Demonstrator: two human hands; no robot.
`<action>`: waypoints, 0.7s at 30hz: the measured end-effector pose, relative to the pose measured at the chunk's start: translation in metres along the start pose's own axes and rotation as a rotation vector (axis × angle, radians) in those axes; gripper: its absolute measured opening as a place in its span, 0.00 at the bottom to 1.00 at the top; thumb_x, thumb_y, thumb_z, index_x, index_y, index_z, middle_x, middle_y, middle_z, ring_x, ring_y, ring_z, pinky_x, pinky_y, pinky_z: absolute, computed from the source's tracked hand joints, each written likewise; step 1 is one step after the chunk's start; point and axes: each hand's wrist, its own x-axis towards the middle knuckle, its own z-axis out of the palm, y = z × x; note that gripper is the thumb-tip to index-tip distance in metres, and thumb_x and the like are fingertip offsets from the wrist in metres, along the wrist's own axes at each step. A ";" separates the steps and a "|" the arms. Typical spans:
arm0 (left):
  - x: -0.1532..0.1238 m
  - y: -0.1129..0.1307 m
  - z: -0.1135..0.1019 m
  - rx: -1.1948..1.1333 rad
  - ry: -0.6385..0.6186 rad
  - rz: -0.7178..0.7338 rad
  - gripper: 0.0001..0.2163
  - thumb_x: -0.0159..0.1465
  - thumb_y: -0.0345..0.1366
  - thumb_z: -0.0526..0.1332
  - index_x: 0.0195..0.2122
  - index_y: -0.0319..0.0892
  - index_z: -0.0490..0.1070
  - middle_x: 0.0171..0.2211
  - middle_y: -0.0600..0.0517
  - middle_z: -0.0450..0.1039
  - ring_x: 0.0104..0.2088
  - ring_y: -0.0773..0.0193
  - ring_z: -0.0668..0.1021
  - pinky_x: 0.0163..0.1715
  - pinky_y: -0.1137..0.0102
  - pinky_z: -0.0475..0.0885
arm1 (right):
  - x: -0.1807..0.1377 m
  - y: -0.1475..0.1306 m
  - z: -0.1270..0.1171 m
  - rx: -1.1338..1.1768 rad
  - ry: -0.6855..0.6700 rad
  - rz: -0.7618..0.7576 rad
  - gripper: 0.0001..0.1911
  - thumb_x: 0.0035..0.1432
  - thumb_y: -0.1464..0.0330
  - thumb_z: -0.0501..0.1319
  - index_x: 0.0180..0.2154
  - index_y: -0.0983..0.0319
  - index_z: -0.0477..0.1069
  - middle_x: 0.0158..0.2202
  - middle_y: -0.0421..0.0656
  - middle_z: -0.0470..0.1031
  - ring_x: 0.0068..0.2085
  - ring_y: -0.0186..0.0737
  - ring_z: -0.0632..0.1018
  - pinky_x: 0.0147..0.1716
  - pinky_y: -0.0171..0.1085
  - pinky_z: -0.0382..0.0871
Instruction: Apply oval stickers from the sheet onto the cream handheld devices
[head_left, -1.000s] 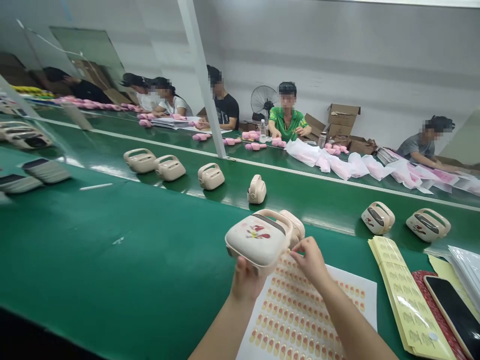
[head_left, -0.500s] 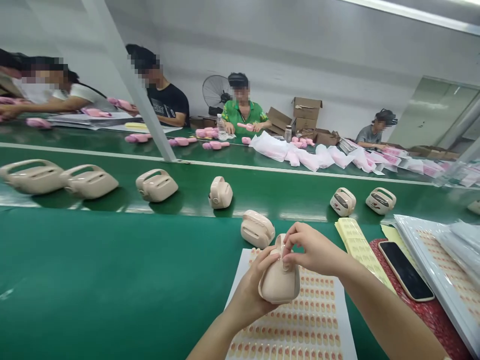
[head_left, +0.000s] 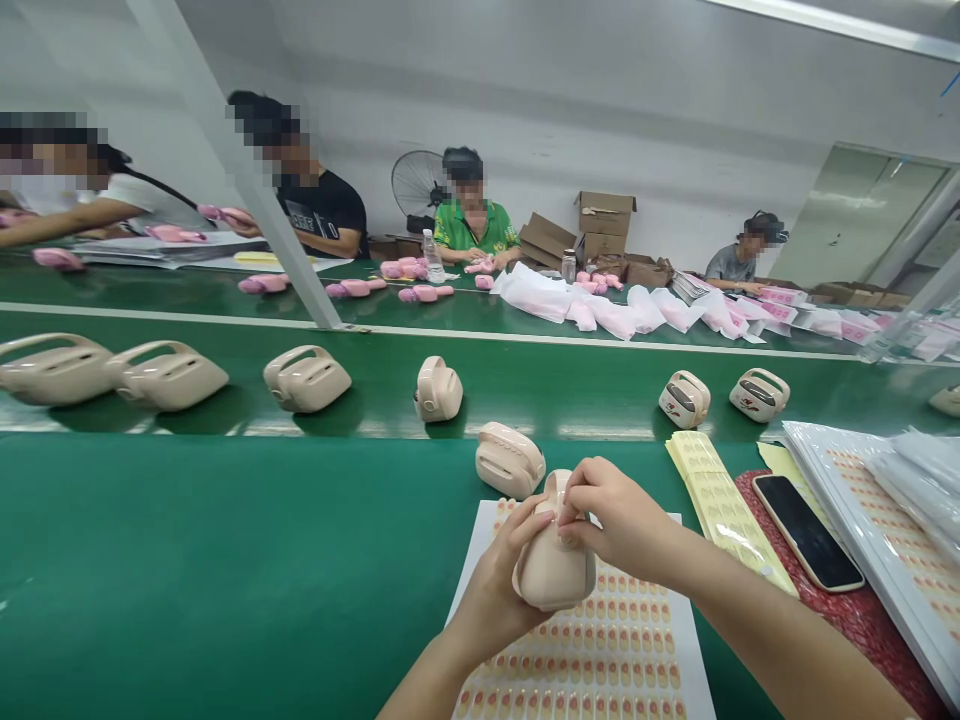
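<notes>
My left hand (head_left: 501, 580) is wrapped around a beige plastic case with a handle (head_left: 553, 570), held just above a white sheet of small stickers (head_left: 600, 650). My right hand (head_left: 611, 515) pinches at the top of the same case, fingertips pressed to its upper face. A second beige case (head_left: 508, 460) lies on the green belt right behind the sheet.
Several more beige cases (head_left: 304, 378) sit in a row on the far belt (head_left: 225, 520), two with stickers at right (head_left: 684, 398). A stack of yellow sticker sheets (head_left: 716, 495), a phone (head_left: 806, 530) and plastic-wrapped sheets (head_left: 877, 510) lie to my right. Several people work opposite among pink items.
The case was turned from lying flat with its stickered face up to standing on end in my left hand. My right hand closed onto its top. The view swung to the right.
</notes>
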 end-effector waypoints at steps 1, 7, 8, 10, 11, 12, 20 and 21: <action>0.000 0.000 0.001 0.005 0.000 -0.003 0.36 0.49 0.29 0.66 0.56 0.59 0.52 0.56 0.46 0.58 0.56 0.45 0.63 0.49 0.50 0.63 | -0.002 0.002 0.002 -0.011 0.022 -0.023 0.07 0.49 0.78 0.60 0.23 0.62 0.68 0.32 0.42 0.66 0.36 0.38 0.69 0.34 0.36 0.66; 0.001 0.001 0.003 0.006 0.005 -0.014 0.36 0.49 0.30 0.66 0.56 0.58 0.53 0.56 0.45 0.57 0.56 0.45 0.63 0.49 0.52 0.64 | -0.006 0.006 0.006 -0.062 0.061 -0.049 0.08 0.50 0.79 0.58 0.22 0.62 0.67 0.30 0.42 0.67 0.34 0.37 0.69 0.32 0.36 0.66; 0.001 0.002 0.003 -0.002 0.009 -0.006 0.36 0.49 0.30 0.66 0.56 0.58 0.53 0.56 0.45 0.58 0.56 0.46 0.63 0.48 0.52 0.64 | -0.005 0.005 0.006 -0.071 0.056 -0.050 0.09 0.50 0.78 0.58 0.22 0.62 0.67 0.29 0.42 0.68 0.34 0.37 0.69 0.32 0.36 0.66; 0.002 0.003 0.003 -0.014 0.013 0.007 0.35 0.49 0.30 0.66 0.56 0.58 0.53 0.55 0.45 0.59 0.55 0.46 0.64 0.48 0.52 0.64 | -0.005 0.005 0.007 -0.081 0.062 -0.072 0.09 0.51 0.77 0.57 0.22 0.62 0.67 0.29 0.42 0.68 0.33 0.37 0.69 0.31 0.36 0.66; 0.002 0.003 0.003 -0.014 0.014 0.012 0.35 0.49 0.30 0.66 0.56 0.58 0.53 0.55 0.45 0.59 0.55 0.46 0.64 0.48 0.52 0.65 | -0.005 0.006 0.008 -0.077 0.075 -0.096 0.09 0.53 0.76 0.56 0.23 0.62 0.67 0.30 0.43 0.68 0.34 0.37 0.69 0.32 0.36 0.66; 0.002 0.003 0.003 -0.013 0.016 0.015 0.35 0.49 0.29 0.66 0.56 0.57 0.53 0.55 0.45 0.59 0.55 0.46 0.64 0.47 0.52 0.65 | -0.006 0.007 0.009 -0.066 0.093 -0.130 0.09 0.54 0.75 0.56 0.23 0.62 0.68 0.31 0.43 0.69 0.34 0.38 0.69 0.32 0.36 0.67; 0.003 0.003 0.004 -0.070 0.087 -0.031 0.37 0.44 0.30 0.69 0.54 0.58 0.56 0.54 0.45 0.61 0.55 0.43 0.64 0.48 0.47 0.63 | -0.024 0.030 0.004 0.130 -0.042 -0.067 0.35 0.51 0.68 0.62 0.59 0.56 0.52 0.61 0.50 0.51 0.58 0.47 0.59 0.53 0.48 0.60; 0.003 0.003 0.005 -0.078 0.089 -0.030 0.37 0.44 0.30 0.69 0.54 0.58 0.56 0.54 0.45 0.61 0.55 0.43 0.64 0.48 0.47 0.63 | -0.023 0.032 0.003 0.184 -0.061 -0.018 0.45 0.47 0.66 0.64 0.61 0.56 0.42 0.63 0.50 0.44 0.61 0.49 0.54 0.55 0.49 0.56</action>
